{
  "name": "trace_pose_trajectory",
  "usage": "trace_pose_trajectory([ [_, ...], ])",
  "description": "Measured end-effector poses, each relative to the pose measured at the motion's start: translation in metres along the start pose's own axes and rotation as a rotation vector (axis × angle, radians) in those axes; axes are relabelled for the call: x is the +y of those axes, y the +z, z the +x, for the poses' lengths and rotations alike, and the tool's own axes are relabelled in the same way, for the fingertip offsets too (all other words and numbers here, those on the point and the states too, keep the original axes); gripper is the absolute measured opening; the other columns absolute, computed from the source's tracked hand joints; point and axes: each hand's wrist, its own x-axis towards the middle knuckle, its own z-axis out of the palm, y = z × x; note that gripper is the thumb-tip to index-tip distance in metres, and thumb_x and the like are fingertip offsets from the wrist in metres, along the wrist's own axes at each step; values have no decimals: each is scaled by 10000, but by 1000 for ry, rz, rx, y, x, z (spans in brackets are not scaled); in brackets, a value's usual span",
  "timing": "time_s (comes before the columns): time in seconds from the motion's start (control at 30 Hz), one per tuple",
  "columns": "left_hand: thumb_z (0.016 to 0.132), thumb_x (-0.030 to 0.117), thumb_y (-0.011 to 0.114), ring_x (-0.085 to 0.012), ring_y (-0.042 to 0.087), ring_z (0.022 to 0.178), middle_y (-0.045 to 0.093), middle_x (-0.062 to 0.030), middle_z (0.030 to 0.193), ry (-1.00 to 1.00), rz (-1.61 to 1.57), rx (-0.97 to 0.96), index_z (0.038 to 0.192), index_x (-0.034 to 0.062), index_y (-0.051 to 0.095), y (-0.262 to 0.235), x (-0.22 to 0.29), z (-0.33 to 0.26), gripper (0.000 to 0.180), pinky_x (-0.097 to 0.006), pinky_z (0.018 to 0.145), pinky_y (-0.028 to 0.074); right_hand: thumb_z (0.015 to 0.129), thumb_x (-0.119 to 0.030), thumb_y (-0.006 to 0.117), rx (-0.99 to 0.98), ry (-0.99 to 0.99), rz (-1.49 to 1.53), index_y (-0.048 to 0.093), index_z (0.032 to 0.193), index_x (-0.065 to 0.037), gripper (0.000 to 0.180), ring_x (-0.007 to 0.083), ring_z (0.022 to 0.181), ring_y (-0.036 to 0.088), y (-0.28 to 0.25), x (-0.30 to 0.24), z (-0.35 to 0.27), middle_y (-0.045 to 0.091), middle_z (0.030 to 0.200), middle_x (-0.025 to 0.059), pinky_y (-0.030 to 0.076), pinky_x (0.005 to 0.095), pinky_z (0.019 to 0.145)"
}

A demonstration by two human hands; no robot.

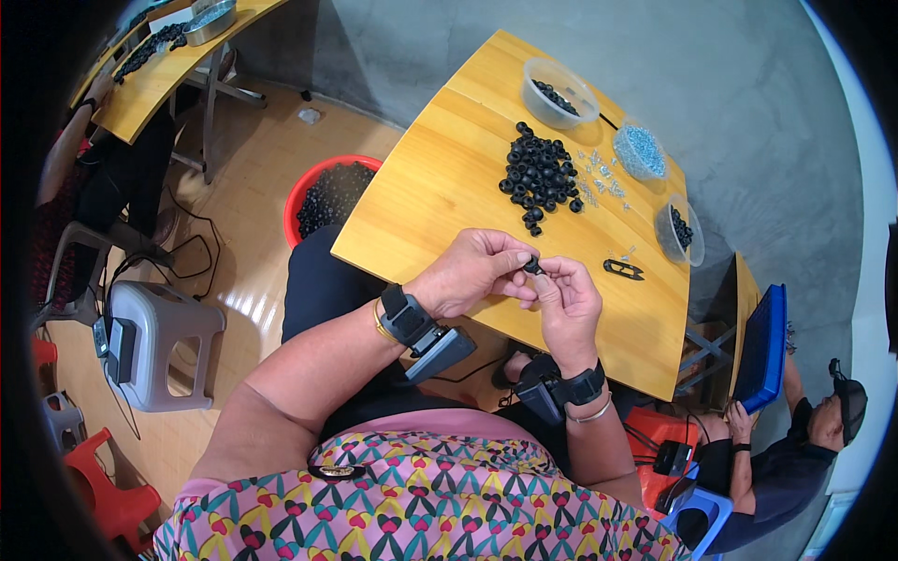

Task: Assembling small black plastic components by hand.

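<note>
A small black ring-shaped part (532,266) sat pinched between the fingertips of both hands, held in the air just above the near half of the wooden desk (440,187). The left hand (472,271) was curled, its thumb and forefinger closed on the part from the left; the right hand (566,294) was likewise closed on it from the right, fingers bent in tight. Whether a screw or other small piece was being fitted into the part could not be made out, as the fingers covered most of it.

Judging from how things lay, the work looked to be somewhere in the middle. A sizeable heap of black rings (540,176) lay loose further out on the desk, with scattered small metal pieces (599,176) just beside it on the right. 3 clear plastic tubs stood along the far and right edges: one with a few black parts (559,93), one with silvery hardware (640,151), and one near the right edge holding black pieces (680,231). Which tub took finished parts could not be told. A flat dark tool or bracket (623,269) lay near the right hand.

A red bucket of black parts (327,196) stood on the floor left of the desk, partly hidden by its edge. A second person (804,439) holding a blue tray (762,346) was cut off at the lower right, and another desk (178,56) at the upper left was bent by the lens.
</note>
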Motion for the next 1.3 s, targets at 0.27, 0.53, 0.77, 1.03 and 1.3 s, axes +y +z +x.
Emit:
trace_pose_trajectory([
  [0.27, 867, 68, 494, -147, 570, 658, 571, -87, 755, 9, 49, 20, 971, -52, 567, 3, -1, 0, 175, -304, 650, 544, 842, 9, 498, -25, 49, 41, 453, 897, -2, 72, 93, 635, 548, -7, 4, 1, 579, 775, 77, 462, 206, 557],
  [0.53, 867, 90, 501, -127, 562, 661, 563, -67, 742, -29, 7, 36, 966, -41, 563, 3, 1, -1, 175, -297, 677, 544, 834, -21, 531, -48, 171, 229, 477, 890, -8, 79, 103, 583, 545, -17, 5, 5, 579, 774, 70, 457, 207, 534],
  [0.77, 867, 118, 507, -114, 554, 652, 555, -55, 722, -22, 7, 33, 957, -37, 561, 2, 3, -2, 187, -281, 674, 543, 831, -16, 532, -32, 141, 234, 487, 876, -4, 64, 106, 581, 546, -16, 0, 5, 580, 779, 69, 460, 209, 529],
  [1.03, 847, 123, 544, -104, 550, 625, 563, -50, 711, -5, 19, 47, 911, -30, 577, 4, 1, -2, 170, -275, 654, 545, 829, -17, 537, -43, 120, 192, 487, 876, -1, 69, 102, 587, 544, -15, 2, 5, 590, 784, 77, 466, 211, 528],
  [1.3, 833, 90, 557, -111, 556, 622, 564, -57, 703, 24, 44, 60, 884, -37, 580, 5, -1, -2, 139, -283, 654, 548, 826, -8, 536, -35, 115, 151, 481, 867, -1, 69, 100, 598, 546, -15, 4, 4, 588, 777, 83, 473, 216, 525],
])
